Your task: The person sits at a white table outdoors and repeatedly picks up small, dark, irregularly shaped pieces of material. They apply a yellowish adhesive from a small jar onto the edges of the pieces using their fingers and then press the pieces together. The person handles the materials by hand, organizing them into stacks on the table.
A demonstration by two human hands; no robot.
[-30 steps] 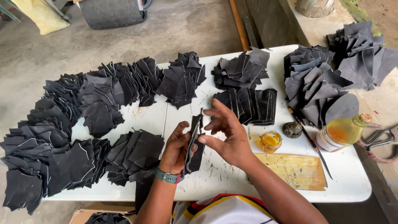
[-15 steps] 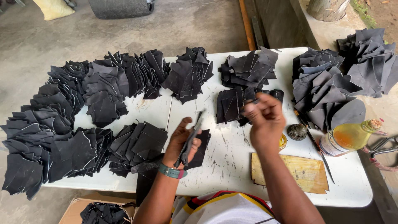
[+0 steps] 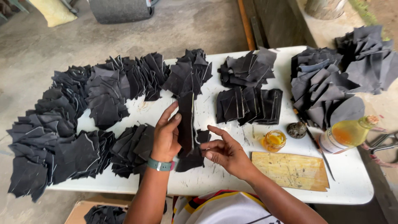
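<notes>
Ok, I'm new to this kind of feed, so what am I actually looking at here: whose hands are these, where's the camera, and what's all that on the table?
There is no machine here: these are a person's two bare hands, filmed by one camera worn on the head and looking down at a white table.

The left hand, with a teal wristband, holds up a long dark piece of material with a pale edge. The right hand is open beside it, fingers spread, with nothing in its grip.

Around them lie many stacks of dark cut pieces, fanned across the table, with more at the far right. Near the right hand are a small jar of amber liquid, a bottle of yellowish liquid, a wooden board, a thin tool and a small dark round object.
</notes>
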